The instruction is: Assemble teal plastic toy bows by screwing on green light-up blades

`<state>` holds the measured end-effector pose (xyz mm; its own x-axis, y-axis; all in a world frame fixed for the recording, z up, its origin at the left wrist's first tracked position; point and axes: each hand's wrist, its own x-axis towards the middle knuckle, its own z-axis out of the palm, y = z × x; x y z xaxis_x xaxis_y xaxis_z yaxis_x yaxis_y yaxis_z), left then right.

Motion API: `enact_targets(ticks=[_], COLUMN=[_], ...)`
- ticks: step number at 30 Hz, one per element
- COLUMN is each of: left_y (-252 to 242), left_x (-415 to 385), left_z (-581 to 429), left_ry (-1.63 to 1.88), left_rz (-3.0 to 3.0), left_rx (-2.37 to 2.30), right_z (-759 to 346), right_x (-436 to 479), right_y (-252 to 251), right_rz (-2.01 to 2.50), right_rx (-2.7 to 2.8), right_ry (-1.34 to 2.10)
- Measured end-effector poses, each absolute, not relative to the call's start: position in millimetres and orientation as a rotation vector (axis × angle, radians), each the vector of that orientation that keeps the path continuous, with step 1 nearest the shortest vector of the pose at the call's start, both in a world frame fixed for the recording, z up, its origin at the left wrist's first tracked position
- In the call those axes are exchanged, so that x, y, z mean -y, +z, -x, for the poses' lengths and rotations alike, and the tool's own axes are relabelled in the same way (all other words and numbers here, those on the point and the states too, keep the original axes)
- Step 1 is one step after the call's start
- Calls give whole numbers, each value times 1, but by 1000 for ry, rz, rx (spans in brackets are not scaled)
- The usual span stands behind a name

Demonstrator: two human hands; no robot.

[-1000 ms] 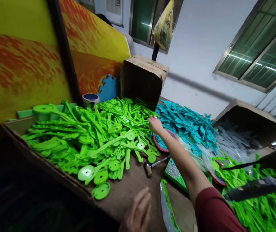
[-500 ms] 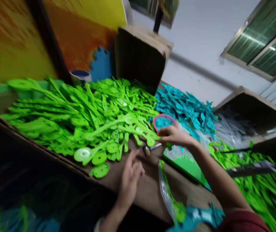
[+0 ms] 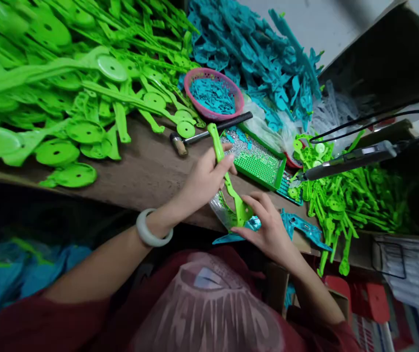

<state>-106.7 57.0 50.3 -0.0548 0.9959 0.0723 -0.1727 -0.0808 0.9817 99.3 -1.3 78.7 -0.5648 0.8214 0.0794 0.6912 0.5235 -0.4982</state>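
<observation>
Bench: brown surface, below a pale wall; we work at its near edge.
Green part: held just above the near edge, slanted, narrow end away from us, wide end toward us.
Left hand: closed on the green part at mid-length, thumb on top, fingers curled beneath; we count one bracelet on this wrist.
Right hand: half open, thumb and forefinger gripping the edges of the wide end.
Clear bag: partly hidden under the green part, near the wide end.
Hammer: one, lying beyond our left hand, handle between basket and tray.
Basket: one, pink, round, holding small teal pieces, too many to count.
Tray: one, green, perforated floor, holding silver bits and a few teal ones.
Powered tool: one, grey, with black cable, to the right of the tray.
Green piles: two, one at far left, one at right; we cannot count the parts.
Teal pile: one, behind the basket.
Teal part: lying just beyond our right hand.
</observation>
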Motion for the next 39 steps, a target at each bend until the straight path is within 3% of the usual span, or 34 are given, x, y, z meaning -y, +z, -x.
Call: enact_targets(ticks=[7,15,28,39], left_y=[16,-9,-17,-20], left_x=[-17,3,12,33], left_z=[130,122,128,112], left_ry=[1442,1144,1124,1057], left_rz=[-1621,-2255,-2144,-1910], left_rx=[-1553,-1238,-925,-792], right_z=[-108,-105,-111,-119], right_x=[7,-2,-5,-15], right_y=[48,50,67,55], right_rz=[1343,1418,1361,1190], right_rx=[2511,2549,2726,2736], right_ry=[728,786,902,802])
